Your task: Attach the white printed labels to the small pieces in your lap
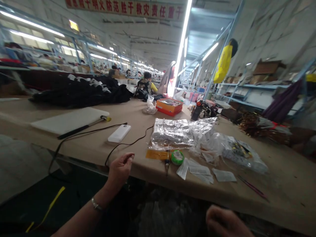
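Observation:
My left hand [120,168] hovers at the near edge of the brown worktable [133,118], its fingers curled into a loose pinch beside a black cable [128,144]. What the fingertips hold, if anything, is too small to see. A thin bracelet sits on that wrist. My right hand [223,222] is low at the bottom edge of view, below the table edge, blurred and curled like a fist. Dark fabric [158,214] lies under both hands. Between them on the table lie a green tape roll [177,157], a small tool [167,162] and several small paper packets [197,171].
A white power bank [119,133], a white board [70,120] with a black rod, clear plastic bags [177,131], an orange tray [169,106] and a pile of black garments [81,90] are on the table. A seated person [146,86] works at the far end. Metal shelving stands on the right.

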Action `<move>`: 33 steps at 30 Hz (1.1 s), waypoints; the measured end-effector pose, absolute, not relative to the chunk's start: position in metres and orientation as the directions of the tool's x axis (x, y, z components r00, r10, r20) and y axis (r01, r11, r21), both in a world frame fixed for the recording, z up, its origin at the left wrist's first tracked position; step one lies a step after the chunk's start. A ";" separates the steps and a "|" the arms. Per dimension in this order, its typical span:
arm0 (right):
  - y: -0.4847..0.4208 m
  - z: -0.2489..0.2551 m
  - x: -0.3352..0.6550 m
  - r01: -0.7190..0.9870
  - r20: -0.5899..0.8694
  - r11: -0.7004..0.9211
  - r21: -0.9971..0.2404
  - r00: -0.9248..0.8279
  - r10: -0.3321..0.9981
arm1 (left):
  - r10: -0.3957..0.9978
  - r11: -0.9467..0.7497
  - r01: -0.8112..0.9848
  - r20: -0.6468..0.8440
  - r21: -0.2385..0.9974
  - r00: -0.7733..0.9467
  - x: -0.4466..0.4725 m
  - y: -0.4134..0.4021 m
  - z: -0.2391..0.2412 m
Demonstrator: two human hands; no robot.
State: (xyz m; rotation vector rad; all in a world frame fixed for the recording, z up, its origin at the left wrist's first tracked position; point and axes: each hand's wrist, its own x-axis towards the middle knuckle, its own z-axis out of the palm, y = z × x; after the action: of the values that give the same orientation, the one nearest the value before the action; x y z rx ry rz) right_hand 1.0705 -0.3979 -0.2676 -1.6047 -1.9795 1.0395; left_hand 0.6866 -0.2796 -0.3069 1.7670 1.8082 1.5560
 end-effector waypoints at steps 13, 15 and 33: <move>-0.076 -0.172 0.935 0.895 -0.007 0.242 -0.375 -0.264 0.964 | 0.878 -0.229 0.925 0.474 0.302 0.062 0.696 -0.234 -0.309; -0.060 -0.187 0.921 0.920 -0.041 0.198 -0.337 -0.225 0.974 | 0.883 -0.211 0.936 0.466 0.281 0.059 0.696 -0.234 -0.309; -0.076 -0.187 0.936 0.747 0.066 0.118 -0.654 -0.099 0.993 | 0.885 -0.265 0.781 0.465 0.565 -0.036 0.692 -0.234 -0.306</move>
State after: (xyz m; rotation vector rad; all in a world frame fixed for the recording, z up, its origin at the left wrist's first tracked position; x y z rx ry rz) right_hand 0.9361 -0.0761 -0.1865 -1.6809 -1.9041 0.6466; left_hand 0.6921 -0.2335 -0.3056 2.0847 1.8172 1.1876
